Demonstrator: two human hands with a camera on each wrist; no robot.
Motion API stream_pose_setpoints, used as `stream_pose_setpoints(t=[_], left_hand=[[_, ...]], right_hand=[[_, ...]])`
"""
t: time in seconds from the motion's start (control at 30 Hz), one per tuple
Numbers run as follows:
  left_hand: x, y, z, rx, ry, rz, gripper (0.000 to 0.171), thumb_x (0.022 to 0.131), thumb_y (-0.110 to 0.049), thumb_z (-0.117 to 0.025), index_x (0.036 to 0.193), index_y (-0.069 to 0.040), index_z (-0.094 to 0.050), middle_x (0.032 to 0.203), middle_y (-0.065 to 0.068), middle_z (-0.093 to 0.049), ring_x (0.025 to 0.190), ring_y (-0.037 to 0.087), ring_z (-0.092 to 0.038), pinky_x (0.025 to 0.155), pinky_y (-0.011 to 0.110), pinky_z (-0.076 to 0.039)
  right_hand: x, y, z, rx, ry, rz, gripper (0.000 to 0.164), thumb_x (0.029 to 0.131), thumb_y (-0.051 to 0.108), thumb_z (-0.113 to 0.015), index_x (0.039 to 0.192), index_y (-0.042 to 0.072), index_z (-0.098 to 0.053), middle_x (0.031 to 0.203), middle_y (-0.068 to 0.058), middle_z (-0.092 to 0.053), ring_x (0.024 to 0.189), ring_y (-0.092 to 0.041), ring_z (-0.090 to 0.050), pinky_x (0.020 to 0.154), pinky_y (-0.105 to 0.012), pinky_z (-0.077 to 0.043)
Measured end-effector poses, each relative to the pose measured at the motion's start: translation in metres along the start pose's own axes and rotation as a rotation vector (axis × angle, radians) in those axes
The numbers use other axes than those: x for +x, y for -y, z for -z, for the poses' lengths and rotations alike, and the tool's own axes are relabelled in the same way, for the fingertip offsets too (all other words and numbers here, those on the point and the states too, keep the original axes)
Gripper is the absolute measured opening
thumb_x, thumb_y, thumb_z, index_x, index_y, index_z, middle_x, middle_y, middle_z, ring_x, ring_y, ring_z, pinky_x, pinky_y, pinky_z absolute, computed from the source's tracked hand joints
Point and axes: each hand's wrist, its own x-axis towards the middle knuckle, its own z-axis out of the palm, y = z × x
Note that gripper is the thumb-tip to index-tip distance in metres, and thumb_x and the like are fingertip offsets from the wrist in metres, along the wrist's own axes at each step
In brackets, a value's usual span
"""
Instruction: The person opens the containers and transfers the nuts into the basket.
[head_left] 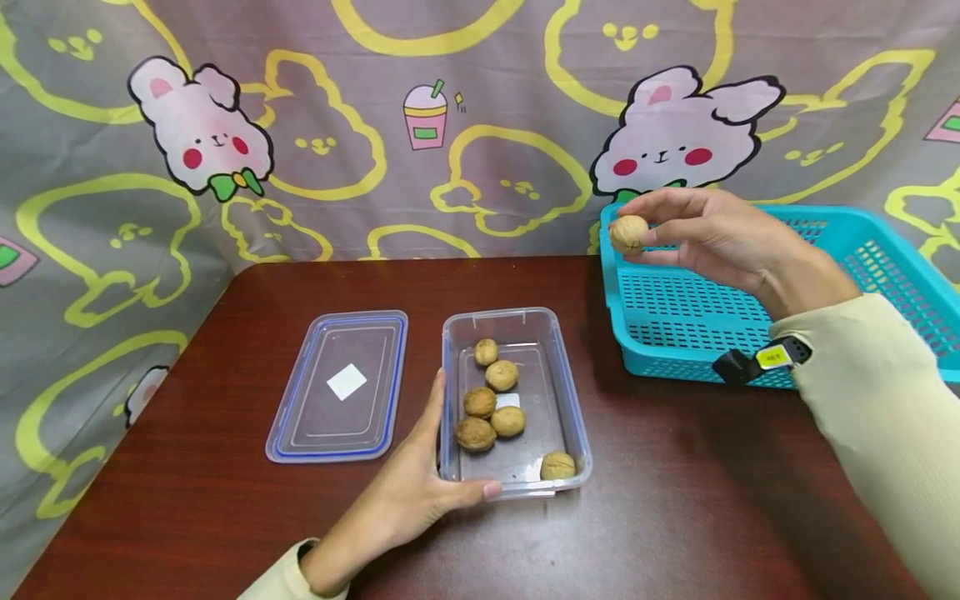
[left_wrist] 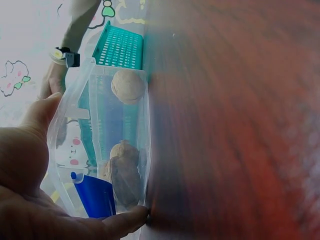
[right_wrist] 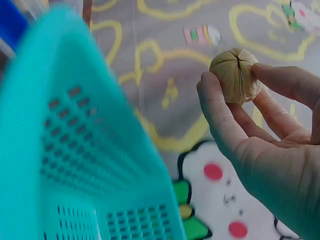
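The right hand [head_left: 727, 237] pinches a walnut [head_left: 628, 234] between its fingers, in the air by the blue basket [head_left: 660, 360]; being round, it could slip and roll off the glossy, dark-red bench [head_left: 637, 500]. The left hand [head_left: 408, 487], fingers spread round the clear box [head_left: 567, 392]'s corner, might nudge it askew. A cartoon curtain [head_left: 510, 92] hangs behind.

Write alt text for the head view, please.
A right hand holds a walnut near a turquoise basket. The left hand grips a clear box containing six walnuts; a blue-edged lid lies left of the box on a brown table.
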Motion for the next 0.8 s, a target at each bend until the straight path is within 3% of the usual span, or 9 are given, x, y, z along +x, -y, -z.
stream_pose_setpoints(t=[0.2, 0.4, 0.63, 0.8], left_hand=[[-0.001, 0.000, 0.001, 0.014, -0.005, 0.002, 0.141, 0.075, -0.032, -0.096, 0.169, -0.025, 0.009, 0.176, 0.012, -0.011, 0.159, 0.036, -0.022, 0.128, 0.061, -0.017], [-0.001, 0.001, 0.001, 0.012, -0.010, 0.012, 0.141, 0.075, -0.032, -0.096, 0.169, -0.026, 0.009, 0.176, 0.013, -0.011, 0.159, 0.036, -0.022, 0.128, 0.061, -0.018], [0.001, 0.003, 0.001, 0.020, -0.008, 0.024, 0.142, 0.073, -0.032, -0.097, 0.169, -0.027, 0.008, 0.176, 0.007, -0.010, 0.160, 0.030, -0.022, 0.130, 0.055, -0.017], [0.002, 0.004, 0.000, 0.027, -0.007, 0.008, 0.141, 0.074, -0.033, -0.096, 0.169, -0.026, 0.008, 0.176, 0.010, -0.011, 0.160, 0.031, -0.022, 0.129, 0.056, -0.018]], right_hand=[[0.011, -0.008, 0.022, 0.015, -0.100, -0.040, 0.027, 0.104, 0.004, -0.059, 0.127, 0.008, -0.073, 0.125, -0.002, -0.069, 0.124, -0.020, -0.058, 0.092, -0.034, -0.062], [0.027, -0.018, 0.035, 0.043, -0.188, -0.111, 0.024, 0.103, 0.005, -0.063, 0.119, 0.014, -0.076, 0.125, 0.001, -0.066, 0.117, -0.017, -0.063, 0.087, -0.030, -0.063], [0.036, -0.030, 0.050, 0.048, -0.213, -0.172, 0.023, 0.101, 0.001, -0.065, 0.112, 0.015, -0.079, 0.126, 0.001, -0.060, 0.109, -0.014, -0.067, 0.086, -0.029, -0.063], [0.041, -0.042, 0.059, 0.004, -0.215, -0.233, 0.024, 0.101, 0.002, -0.065, 0.111, 0.019, -0.078, 0.121, 0.004, -0.062, 0.105, -0.014, -0.068, 0.088, -0.028, -0.063]])
